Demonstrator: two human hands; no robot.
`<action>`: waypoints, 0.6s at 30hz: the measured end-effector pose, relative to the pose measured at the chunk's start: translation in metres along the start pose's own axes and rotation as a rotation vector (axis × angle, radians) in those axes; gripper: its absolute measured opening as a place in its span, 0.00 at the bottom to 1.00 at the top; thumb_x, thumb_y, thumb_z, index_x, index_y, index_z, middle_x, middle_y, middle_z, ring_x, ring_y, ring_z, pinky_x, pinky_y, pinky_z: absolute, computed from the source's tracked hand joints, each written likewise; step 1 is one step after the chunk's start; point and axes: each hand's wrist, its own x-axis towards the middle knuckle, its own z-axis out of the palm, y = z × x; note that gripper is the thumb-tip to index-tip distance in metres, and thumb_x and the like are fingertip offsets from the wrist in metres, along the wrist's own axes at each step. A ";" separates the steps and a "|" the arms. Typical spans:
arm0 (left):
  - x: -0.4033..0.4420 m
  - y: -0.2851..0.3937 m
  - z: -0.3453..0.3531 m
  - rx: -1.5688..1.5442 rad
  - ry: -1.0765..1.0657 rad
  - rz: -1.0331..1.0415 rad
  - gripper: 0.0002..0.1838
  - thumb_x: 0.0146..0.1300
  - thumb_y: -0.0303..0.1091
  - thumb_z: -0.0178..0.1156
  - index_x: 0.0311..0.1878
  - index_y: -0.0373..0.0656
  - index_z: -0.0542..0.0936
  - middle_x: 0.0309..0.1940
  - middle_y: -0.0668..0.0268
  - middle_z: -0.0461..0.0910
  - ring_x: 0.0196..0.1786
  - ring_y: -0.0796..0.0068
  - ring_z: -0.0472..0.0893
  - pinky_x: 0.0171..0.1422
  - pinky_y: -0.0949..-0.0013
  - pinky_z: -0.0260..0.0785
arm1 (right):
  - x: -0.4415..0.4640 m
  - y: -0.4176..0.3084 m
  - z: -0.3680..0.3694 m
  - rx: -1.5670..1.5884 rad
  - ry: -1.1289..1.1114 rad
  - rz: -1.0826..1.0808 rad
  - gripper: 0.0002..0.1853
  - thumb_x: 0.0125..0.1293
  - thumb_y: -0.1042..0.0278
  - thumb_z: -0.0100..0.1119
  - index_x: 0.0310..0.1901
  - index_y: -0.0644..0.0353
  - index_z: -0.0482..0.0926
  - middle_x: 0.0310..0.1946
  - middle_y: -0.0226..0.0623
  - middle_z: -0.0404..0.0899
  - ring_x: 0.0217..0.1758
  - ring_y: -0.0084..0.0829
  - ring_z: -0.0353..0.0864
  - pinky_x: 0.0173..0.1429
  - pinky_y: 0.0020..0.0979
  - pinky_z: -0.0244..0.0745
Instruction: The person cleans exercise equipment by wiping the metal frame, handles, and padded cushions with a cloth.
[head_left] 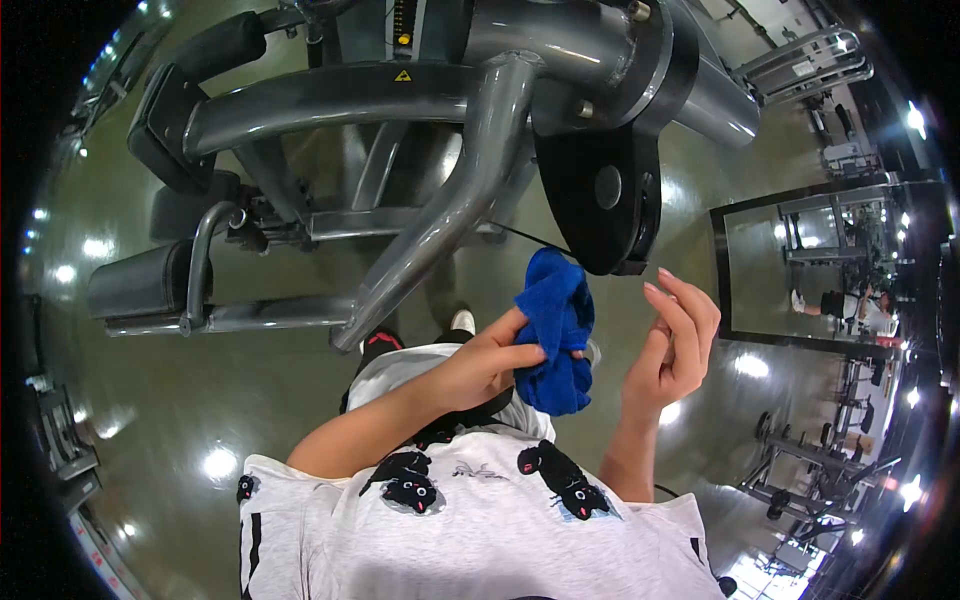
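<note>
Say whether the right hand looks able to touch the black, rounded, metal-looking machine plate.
Probably yes: the right hand seems empty and close to the plate, with nothing visible between them.

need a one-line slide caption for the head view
Left hand grips a bunched blue towel near a grey weight-stack machine, right hand raised with fingers curled.

Yellow triangular warning sticker (403, 76) sits on the gray upper beam (330, 98) of the exercise machine (492, 130); its symbol is too small to make out. Just above, the weight-stack strip (403, 18) carries a column of yellow marks, figures illegible. Small dark script (478, 471) on the pale shirt (450, 545), between black cat motifs (408, 492), cannot be read.
</note>
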 end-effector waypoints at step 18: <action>0.004 0.025 0.042 1.220 -0.200 0.202 0.34 0.54 0.37 0.69 0.64 0.43 0.68 0.54 0.55 0.74 0.54 0.60 0.77 0.58 0.61 0.68 | -0.014 0.023 -0.019 0.749 -0.594 0.504 0.18 0.47 0.79 0.67 0.43 0.66 0.77 0.40 0.37 0.78 0.44 0.28 0.77 0.49 0.28 0.71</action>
